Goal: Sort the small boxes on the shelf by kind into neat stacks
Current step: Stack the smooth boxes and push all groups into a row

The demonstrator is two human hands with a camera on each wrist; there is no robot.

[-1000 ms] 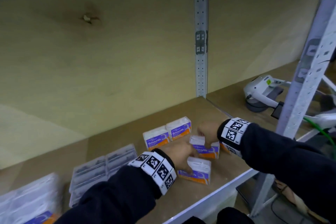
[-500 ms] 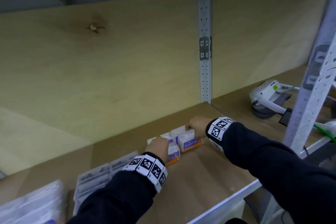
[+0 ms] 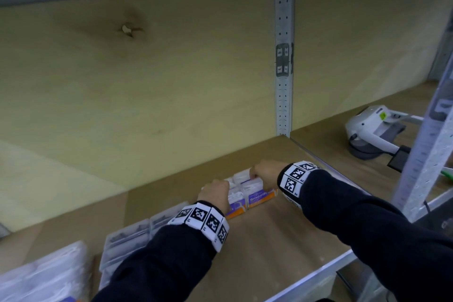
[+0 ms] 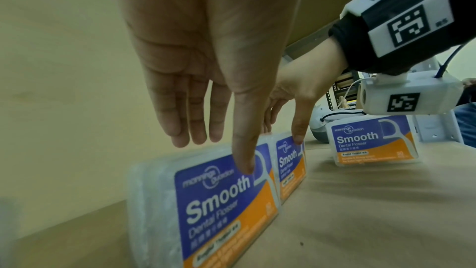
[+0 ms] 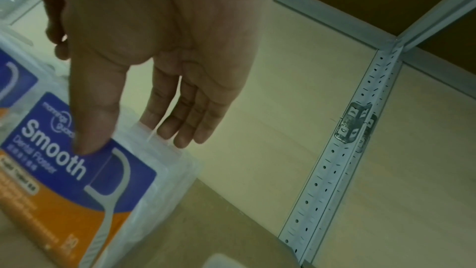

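Several blue-and-orange "Smooth" floss boxes (image 3: 257, 195) stand in a tight group mid-shelf. My left hand (image 3: 213, 191) pinches the left front box (image 4: 226, 201), with the thumb (image 4: 243, 167) on its label and the fingers over its top. My right hand (image 3: 266, 174) pinches the neighbouring box (image 5: 85, 170) the same way, thumb (image 5: 90, 140) on the label and fingers behind the top edge. White tops of more boxes (image 3: 241, 175) show behind them. Another floss box (image 4: 373, 142) stands apart to the right, below my right wrist.
Clear plastic cases (image 3: 127, 240) lie in a row at the left of the shelf board (image 3: 269, 252). A perforated metal post (image 3: 284, 56) stands at the back; another (image 3: 429, 154) is at the front right. A white device (image 3: 367, 127) sits in the bay to the right.
Both hands carried floss boxes from the front of the shelf back to the standing pair. Over the last half second they have barely shifted.
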